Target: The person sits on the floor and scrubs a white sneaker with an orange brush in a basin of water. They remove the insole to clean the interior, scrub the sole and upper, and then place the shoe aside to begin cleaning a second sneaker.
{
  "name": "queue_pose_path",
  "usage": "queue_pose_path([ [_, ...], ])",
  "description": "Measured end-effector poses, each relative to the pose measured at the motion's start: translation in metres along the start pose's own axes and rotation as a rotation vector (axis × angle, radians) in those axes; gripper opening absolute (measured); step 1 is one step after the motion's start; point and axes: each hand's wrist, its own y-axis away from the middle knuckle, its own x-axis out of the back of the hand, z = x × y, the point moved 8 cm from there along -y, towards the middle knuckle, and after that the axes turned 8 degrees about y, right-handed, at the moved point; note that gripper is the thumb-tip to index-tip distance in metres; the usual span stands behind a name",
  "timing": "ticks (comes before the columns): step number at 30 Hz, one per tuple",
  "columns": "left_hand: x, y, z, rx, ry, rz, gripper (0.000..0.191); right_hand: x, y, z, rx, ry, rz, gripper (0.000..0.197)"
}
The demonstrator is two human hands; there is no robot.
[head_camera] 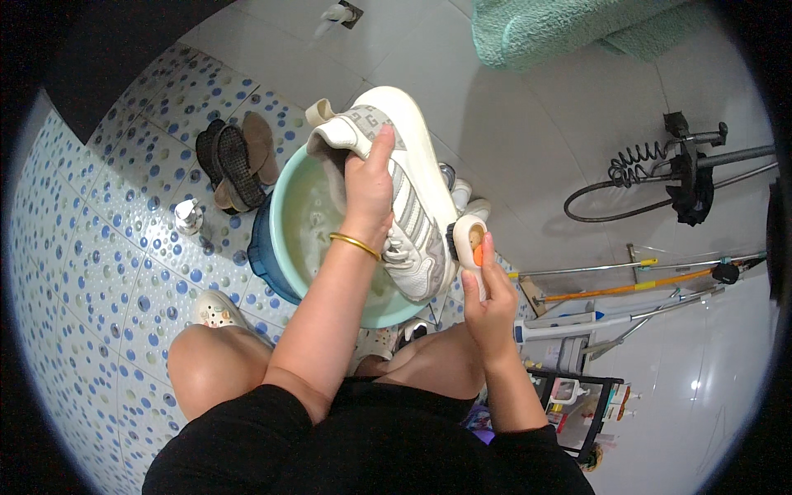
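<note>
My left hand (370, 192) grips a white sneaker (411, 210) with grey stripes and a patterned grey heel, thumb along its side. The shoe is tilted with its toe towards me, above a mint-green basin (286, 247) of cloudy water. In my right hand (493, 309) is a white scrub brush (465, 238) with dark bristles and an orange button. Those bristles sit at the edge of the sneaker's sole near the toe; whether they touch it I cannot tell. The shoe covers part of the basin and the water.
A dark blue tub (260, 260) shows beside and beneath the basin. Slippers (238, 161) and a pump bottle (188, 216) stand on the dotted tile floor. Along the right wall are mop handles (625, 288), a shower fixture (687, 167) and a rack (581, 402). A green towel (557, 31) hangs above.
</note>
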Motion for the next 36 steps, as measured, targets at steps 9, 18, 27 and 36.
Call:
queue_pose_path([
  [9,0.003,0.0,0.001,-0.033,-0.071,0.02,0.039,-0.007,-0.006,-0.001,0.029,-0.006,-0.025,0.047],
  [18,-0.009,-0.002,0.009,-0.074,-0.123,-0.036,0.04,-0.033,-0.048,-0.009,0.105,-0.067,0.104,0.052],
  [27,0.018,-0.012,0.026,-0.097,0.025,0.056,0.033,-0.026,0.001,0.0,0.168,0.127,-0.122,0.049],
  [36,0.034,-0.013,-0.023,0.041,0.121,0.031,0.039,-0.021,-0.063,-0.03,0.091,0.169,-0.066,0.052],
])
